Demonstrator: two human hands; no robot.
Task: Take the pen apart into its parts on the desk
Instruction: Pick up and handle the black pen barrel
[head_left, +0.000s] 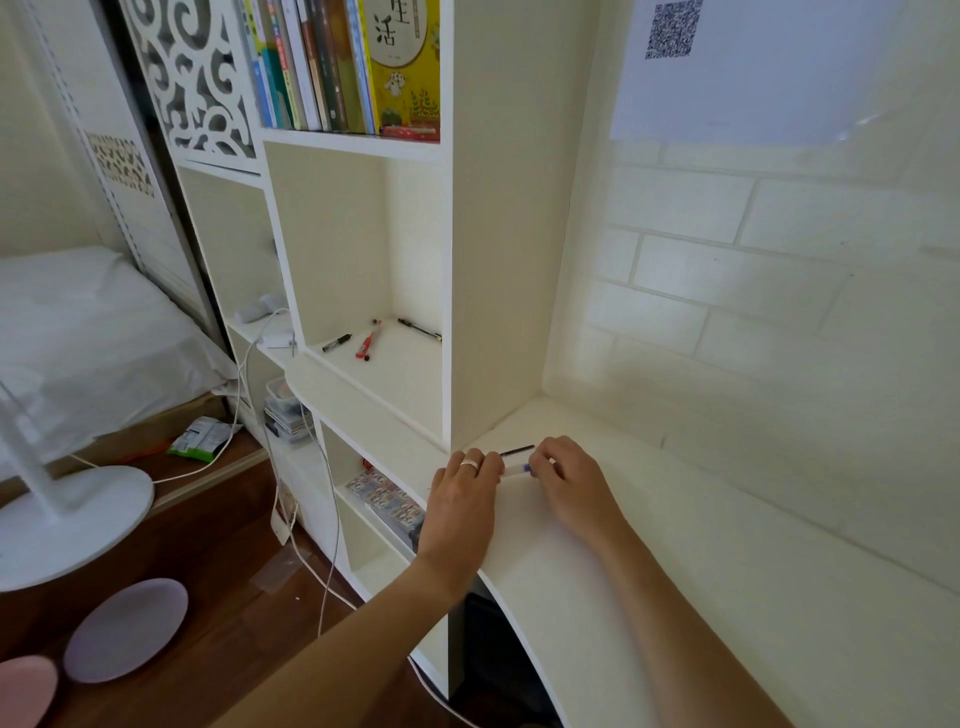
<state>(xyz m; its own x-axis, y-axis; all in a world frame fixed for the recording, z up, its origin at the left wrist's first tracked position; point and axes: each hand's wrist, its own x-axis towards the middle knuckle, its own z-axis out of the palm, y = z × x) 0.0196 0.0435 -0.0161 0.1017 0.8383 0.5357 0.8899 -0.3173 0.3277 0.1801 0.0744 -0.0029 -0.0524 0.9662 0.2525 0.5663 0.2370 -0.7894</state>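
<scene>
Both hands rest on the white desk (675, 545) near its far left corner, beside the bookshelf. A pale pen (515, 470) with a blue part lies between them; my left hand (465, 488), wearing a ring, grips its left end and my right hand (569, 475) grips its right end. Most of the pen is hidden by the fingers. A thin dark stick-like part (518, 450) lies on the desk just behind the hands.
The bookshelf (498, 260) stands left of the desk. One of its open cubbies holds a black pen (336, 342), a red pen (369, 340) and another dark pen (420, 329). A brick-pattern wall (753, 270) runs behind the desk. White cables (332, 519) hang at the left.
</scene>
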